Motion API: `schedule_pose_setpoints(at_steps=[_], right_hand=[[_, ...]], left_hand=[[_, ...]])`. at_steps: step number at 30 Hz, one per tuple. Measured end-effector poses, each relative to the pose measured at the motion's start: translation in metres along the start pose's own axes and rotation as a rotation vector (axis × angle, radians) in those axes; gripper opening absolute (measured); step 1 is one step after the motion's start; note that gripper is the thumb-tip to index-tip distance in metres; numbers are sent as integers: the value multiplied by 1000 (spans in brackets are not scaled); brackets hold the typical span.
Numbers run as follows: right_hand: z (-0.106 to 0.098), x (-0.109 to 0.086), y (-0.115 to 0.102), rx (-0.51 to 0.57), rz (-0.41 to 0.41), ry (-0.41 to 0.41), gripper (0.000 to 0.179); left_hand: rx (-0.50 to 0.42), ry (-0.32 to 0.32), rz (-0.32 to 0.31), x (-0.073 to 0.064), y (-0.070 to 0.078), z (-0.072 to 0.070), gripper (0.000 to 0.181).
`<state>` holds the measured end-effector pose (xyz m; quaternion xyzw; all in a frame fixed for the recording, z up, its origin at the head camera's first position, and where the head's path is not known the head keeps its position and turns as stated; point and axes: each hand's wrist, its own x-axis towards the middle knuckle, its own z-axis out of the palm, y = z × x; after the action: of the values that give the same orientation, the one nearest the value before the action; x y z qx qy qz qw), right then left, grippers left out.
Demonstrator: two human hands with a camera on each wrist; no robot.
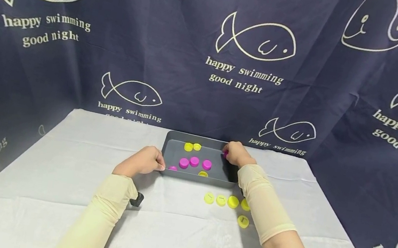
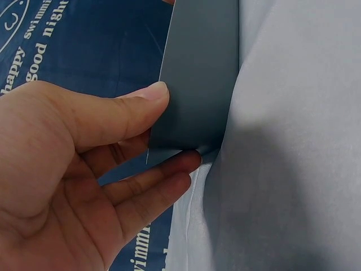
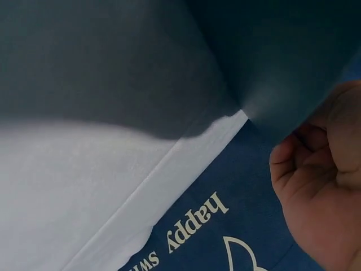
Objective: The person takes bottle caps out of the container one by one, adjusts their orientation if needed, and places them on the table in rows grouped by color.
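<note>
A dark grey rectangular tray (image 1: 196, 178) stands near the far edge of the table. My left hand (image 1: 145, 159) holds its near left corner; in the left wrist view the thumb (image 2: 155, 93) presses the wall and other fingers curl around the corner. Inside the tray's far right corner, my right hand (image 1: 238, 153) pinches a magenta bottle cap (image 1: 225, 154), mostly covered by the fingers. In the right wrist view the tray wall (image 3: 282, 73) hides those fingertips. Several magenta caps (image 1: 194, 162) and three yellow caps (image 1: 188, 147) lie in the tray.
Several yellow caps (image 1: 221, 200) lie on the white tablecloth (image 1: 167, 230) in front of the tray, one partly behind the right sleeve (image 1: 260, 202). A dark blue fish-print curtain (image 1: 194, 54) rises behind the table and along both sides.
</note>
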<state>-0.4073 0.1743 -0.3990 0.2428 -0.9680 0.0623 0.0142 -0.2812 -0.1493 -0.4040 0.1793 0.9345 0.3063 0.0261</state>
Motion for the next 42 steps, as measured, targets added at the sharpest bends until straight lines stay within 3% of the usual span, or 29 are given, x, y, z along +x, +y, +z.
schedule_pose_setpoints(at_steps=[5, 15, 21, 26, 34, 37, 42], right_hand=[[0, 1, 4, -3, -20, 18, 17], [2, -1, 7, 88, -150, 65, 18], [-1, -6, -8, 143, -97, 73, 20], [-8, -12, -24, 296, -74, 81, 31], [-19, -47, -50, 587, -72, 88, 36], [-21, -66, -63, 568, -121, 77, 32], [-20, -98, -87, 421, -217, 30, 25]], left_hand=[[-4, 2, 0, -1, 1, -1, 9], [-4, 7, 24, -2, -2, 0, 8], [-9, 13, 41, -2, -3, 0, 6], [-3, 18, 46, -1, -4, -1, 5], [1, 14, 67, 1, -4, 1, 5], [3, 15, 66, 1, -4, 0, 6], [7, -1, 35, 0, 0, -2, 7]])
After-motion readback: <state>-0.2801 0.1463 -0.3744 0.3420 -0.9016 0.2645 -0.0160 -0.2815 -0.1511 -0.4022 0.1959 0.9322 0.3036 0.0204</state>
